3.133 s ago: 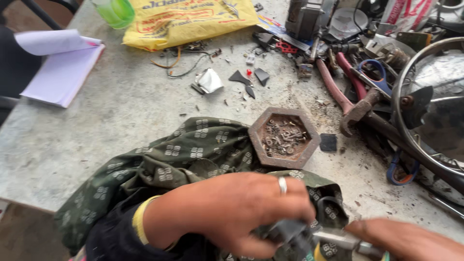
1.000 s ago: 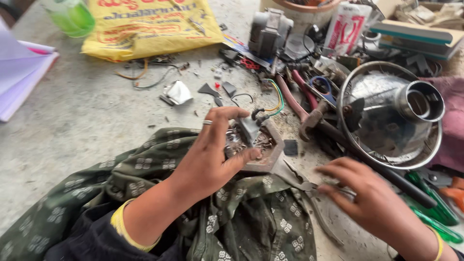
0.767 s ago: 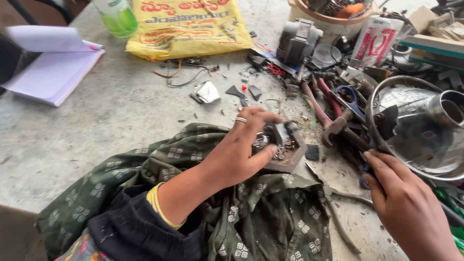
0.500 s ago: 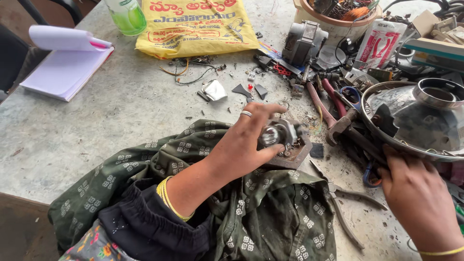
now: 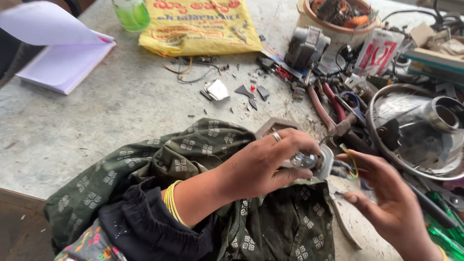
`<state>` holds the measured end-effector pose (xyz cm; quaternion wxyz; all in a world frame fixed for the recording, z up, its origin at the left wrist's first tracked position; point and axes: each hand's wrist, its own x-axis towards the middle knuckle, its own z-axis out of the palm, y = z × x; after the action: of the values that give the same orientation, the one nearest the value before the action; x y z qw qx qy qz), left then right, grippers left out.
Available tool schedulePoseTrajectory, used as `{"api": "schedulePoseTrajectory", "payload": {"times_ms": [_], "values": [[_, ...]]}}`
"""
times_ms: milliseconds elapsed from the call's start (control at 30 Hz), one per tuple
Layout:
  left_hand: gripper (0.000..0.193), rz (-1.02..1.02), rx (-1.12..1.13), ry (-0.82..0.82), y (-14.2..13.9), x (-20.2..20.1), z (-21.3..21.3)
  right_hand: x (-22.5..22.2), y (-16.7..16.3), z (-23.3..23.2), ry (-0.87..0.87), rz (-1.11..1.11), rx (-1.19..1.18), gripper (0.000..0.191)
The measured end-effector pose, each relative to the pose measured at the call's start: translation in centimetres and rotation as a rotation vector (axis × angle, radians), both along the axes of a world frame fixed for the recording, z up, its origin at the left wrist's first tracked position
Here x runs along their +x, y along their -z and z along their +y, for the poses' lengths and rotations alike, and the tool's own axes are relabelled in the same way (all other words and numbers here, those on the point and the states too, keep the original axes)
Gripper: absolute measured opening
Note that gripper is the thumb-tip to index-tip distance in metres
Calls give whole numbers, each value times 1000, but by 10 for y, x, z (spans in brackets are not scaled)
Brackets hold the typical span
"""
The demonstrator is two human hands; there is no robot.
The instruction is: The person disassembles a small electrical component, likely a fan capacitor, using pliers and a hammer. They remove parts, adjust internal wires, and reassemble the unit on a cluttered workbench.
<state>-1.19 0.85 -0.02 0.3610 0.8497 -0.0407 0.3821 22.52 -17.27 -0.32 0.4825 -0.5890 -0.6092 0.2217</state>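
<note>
My left hand point(image 5: 263, 162) pinches the metal part point(image 5: 314, 162) over the cloth point(image 5: 193, 150), my right hand point(image 5: 386, 198) spread beside its wires point(image 5: 350, 162), nothing joined yet.

Green cloth point(image 5: 193, 159) w/ pale square-dot print. Yellow sack point(image 5: 200, 26), red lettering. Notebook point(image 5: 58, 58) white pages, pink edge. Bottle point(image 5: 131, 12) bright green. Pliers point(image 5: 328, 108) red handles. Left hand point(image 5: 263, 162): silver ring, yellow bangle; holds silver-grey part point(image 5: 314, 162).

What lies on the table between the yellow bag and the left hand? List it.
Head view: between yellow bag and left hand lie loose wires, a foil scrap and dark shards.
</note>
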Motion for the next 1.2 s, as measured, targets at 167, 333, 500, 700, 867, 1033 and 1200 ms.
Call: {"api": "schedulePoseTrajectory", "payload": {"times_ms": [167, 333, 500, 700, 867, 1033, 1200], "values": [[43, 18, 46, 107, 2, 6, -8, 16, 35, 2, -129, 428, -211, 75], [50, 47, 121, 58, 6, 12, -10, 13, 54, -1, -91, 557, -155, 60], [52, 37, 249, -79, 14, 15, -8, 2, 43, -3, 110, 256, -91, 63], [52, 105, 391, -171, 19, 17, -12, -4, 32, -4, 32, 79, 5, 55], [52, 41, 365, -198, 19, 19, -15, -8, 33, -6, 24, 31, 31, 49], [52, 222, 297, -181, 21, 22, -19, -7, 35, -11, 92, -120, 53, 50], [50, 89, 157, -129, 27, 20, -22, -2, 39, -12, 66, 121, -6, 43]]}}
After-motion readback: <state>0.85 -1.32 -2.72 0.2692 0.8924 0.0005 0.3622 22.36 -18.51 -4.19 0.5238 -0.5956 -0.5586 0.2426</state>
